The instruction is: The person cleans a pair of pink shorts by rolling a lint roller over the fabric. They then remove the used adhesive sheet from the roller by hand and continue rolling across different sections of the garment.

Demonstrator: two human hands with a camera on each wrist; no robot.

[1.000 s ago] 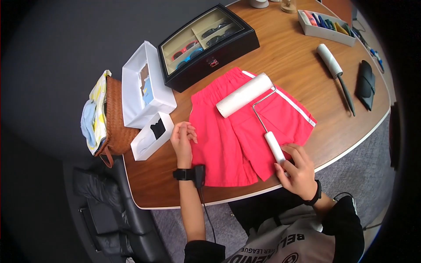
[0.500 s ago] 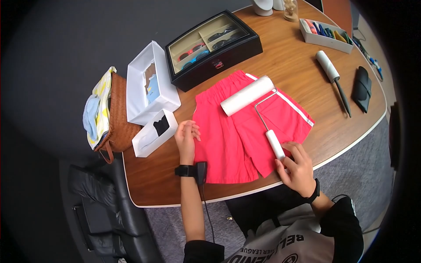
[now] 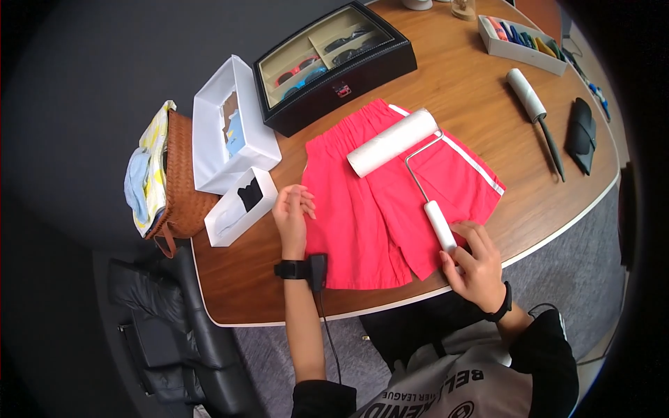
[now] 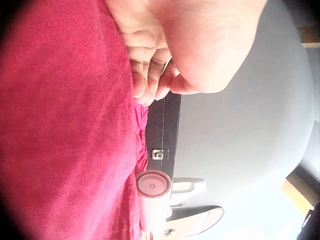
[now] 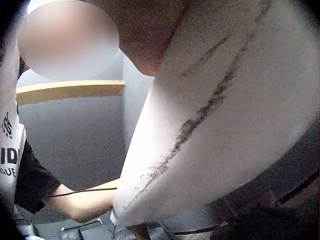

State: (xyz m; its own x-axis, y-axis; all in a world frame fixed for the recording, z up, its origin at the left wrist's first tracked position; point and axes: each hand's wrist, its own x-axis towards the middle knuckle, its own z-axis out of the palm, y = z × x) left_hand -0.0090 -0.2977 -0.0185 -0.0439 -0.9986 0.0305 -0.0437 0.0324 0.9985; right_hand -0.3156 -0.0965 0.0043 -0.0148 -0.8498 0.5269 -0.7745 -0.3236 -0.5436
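Note:
Bright pink shorts [image 3: 348, 230] with a white side stripe lie flat on the table. Across them rests a lint roller [image 3: 392, 143], its white cylinder near the waistband and its white handle pointing toward the person. My right hand [image 3: 481, 268] holds the lower end of that handle between thumb and fingers, by the leg hem. A smudged white surface [image 5: 215, 100] fills much of the right wrist view. At the left edge of the shorts lies my left hand [image 3: 293, 216], palm turned up, fingers loosely curled around nothing. Its fingertips [image 4: 142, 90] are right at the fabric in the left wrist view.
Behind the shorts stands a black glasses case [image 3: 334, 70] with a clear lid. White boxes [image 3: 268, 150] and a woven basket [image 3: 187, 188] are at left. A second roller [image 3: 527, 94], a black pouch [image 3: 580, 136] and a box of rolled items [image 3: 523, 52] are at right.
The head view has shifted slightly. Both hands, the lint roller and the shorts keep nearly the same places relative to each other.

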